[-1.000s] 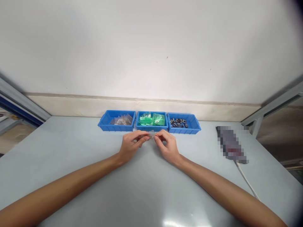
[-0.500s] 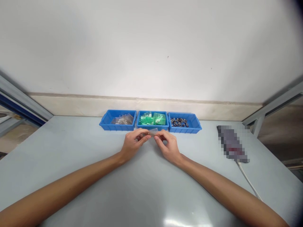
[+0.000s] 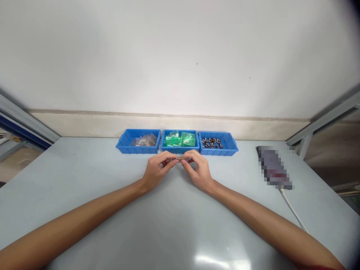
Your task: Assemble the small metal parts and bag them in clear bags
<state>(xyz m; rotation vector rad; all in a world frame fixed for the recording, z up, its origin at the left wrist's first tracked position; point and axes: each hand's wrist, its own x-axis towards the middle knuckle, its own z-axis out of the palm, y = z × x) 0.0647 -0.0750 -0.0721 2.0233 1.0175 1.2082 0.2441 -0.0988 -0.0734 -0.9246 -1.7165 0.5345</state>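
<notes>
Both hands meet in front of the middle bin. My left hand (image 3: 158, 169) is closed in a pinch on one end of a small clear plastic bag (image 3: 180, 159). The other end is pinched between the thumb and fingers of my right hand (image 3: 199, 170). Only a thin, brownish strip of the bag shows between the fingertips; the rest is hidden. Just behind the hands, the middle blue bin (image 3: 180, 149) holds green packets (image 3: 188, 139).
A left blue bin (image 3: 137, 150) contains clear plastic bags (image 3: 146, 140). Small dark and metallic cylindrical parts (image 3: 210, 143) lie in the right blue bin (image 3: 229, 146). A blurred-out dark device (image 3: 273, 167) with a white cable (image 3: 294, 212) rests on the right of the table (image 3: 157, 232).
The clear flap that stood up between my fingers is no longer visible; only a thin strip shows. Both hands stay pinched in nearly the same place. The view has shifted slightly.
</notes>
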